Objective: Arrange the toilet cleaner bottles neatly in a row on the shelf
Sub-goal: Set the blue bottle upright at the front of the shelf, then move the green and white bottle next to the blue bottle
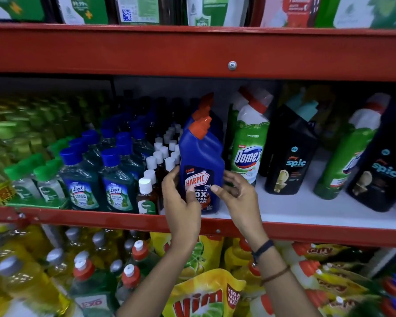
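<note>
I see the blue Harpic bottle point(200, 165) standing upright at the front edge of the middle shelf point(306, 209), between the small Dettol bottles point(146, 195) and the green Domex bottle point(249, 145). My left hand point(181, 197) has a closed grip on its lower left side, thumb across the label. My right hand point(236, 193) is half open, fingertips touching its right edge.

Two blue plastic Harpic bottles with orange caps point(200, 161), two green-and-white Domex bottles point(249, 143), two black Spic bottles point(288, 154) and two hands point(181, 197) share one red-edged metal shelf point(306, 211).
</note>
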Motion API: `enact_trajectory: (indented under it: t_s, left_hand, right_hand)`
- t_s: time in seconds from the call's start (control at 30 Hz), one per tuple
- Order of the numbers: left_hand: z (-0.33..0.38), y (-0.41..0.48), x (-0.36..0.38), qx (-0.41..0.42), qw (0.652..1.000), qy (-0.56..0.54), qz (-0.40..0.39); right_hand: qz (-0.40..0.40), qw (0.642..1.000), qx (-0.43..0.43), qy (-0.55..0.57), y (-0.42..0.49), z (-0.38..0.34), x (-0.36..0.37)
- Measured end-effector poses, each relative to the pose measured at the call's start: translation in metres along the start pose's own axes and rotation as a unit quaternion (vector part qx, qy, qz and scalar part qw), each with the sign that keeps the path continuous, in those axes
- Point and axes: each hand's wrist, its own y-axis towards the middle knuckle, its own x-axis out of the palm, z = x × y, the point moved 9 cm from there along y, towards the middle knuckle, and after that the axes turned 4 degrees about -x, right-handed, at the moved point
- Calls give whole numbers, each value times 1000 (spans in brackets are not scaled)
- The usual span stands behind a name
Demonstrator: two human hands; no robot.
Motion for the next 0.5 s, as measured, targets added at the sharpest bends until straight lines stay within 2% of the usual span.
enact_trajectory:
  t_s: [0.1,0.2,0.33,0.5]
  left_hand:
    - [20,-19,5,45,998,-16,41]
    - [41,-43,24,126,990,-28,57]
    - [52,-66,85,144,987,-64,-38]
    - [48,-89,182,66,976,-81,-194]
  right_hand:
    - [-25,1000,8,-6,-3,2,-12]
    - [3,1000,2,3,-11,-6,-48]
    - [95,995,-19,-21,-25,-17,-127]
    - [247,966,-33,-74,-28,-15,-234]
